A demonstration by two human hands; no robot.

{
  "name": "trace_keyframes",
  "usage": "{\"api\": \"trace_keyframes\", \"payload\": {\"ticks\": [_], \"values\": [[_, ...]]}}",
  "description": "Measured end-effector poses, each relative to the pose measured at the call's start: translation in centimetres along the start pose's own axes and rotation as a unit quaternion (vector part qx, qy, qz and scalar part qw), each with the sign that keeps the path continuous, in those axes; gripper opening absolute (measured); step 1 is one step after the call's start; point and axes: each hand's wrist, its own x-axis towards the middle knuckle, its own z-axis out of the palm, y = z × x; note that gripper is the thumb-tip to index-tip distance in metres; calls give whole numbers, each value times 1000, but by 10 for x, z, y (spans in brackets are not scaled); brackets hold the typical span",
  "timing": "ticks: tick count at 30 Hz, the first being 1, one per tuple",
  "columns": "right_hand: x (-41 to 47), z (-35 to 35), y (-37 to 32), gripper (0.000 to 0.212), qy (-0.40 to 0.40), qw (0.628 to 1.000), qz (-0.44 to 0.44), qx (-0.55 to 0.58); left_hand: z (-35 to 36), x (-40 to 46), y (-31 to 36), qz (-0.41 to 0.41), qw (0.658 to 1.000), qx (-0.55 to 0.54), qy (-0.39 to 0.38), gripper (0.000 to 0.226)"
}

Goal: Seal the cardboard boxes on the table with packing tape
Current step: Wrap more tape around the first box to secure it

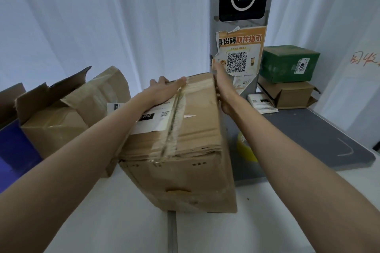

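Nearest in the frame, two bare forearms reach up from the lower corners toward a cardboard box [176,141] standing on the white counter [102,222] at centre. The box looks tipped a little toward the left, probably to bring its top seam within easy reach. It is worn: creased walls, a dent low on the near face, a white shipping label on top, and a strip of clear packing tape [174,117] already running along the middle seam and over the near edge.

The left hand [164,88] lies flat on the far part of the top, fingers straight and released, pressing beside the tape, likely to keep the flaps down or smooth the strip. The right hand [222,88] is against the box's right side near the far corner; its fingers seem to reach round the edge to steady the box, but they are hidden, so I cannot tell whether it grips.

Just right of the box, low against a dark grey mat [308,139], sits a yellowish tape roll [245,150], within reach for the next strip. At middle left stands an open box [61,119] with torn flaps up, not yet sealed. Farther back at right, a green box [287,63] rests on a brown box [287,94], beside a grey post [238,26] carrying a poster with a QR code
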Motion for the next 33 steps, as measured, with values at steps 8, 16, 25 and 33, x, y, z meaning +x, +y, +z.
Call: {"api": "trace_keyframes", "payload": {"ticks": [8,16,25,33], "values": [[1,21,28,57,26,993,-62,-98,-8,0,-35,6,999,-47,7,100],[-1,-7,92,55,73,991,36,-110,-7,6,-43,8,998,-57,5,93],[3,-18,106,23,166,954,-5,-251,-2,9,-38,-2,998,-48,29,87],[-3,9,-42,51,-30,967,-80,-240,-6,-5,1,-7,1000,0,20,86]]}}
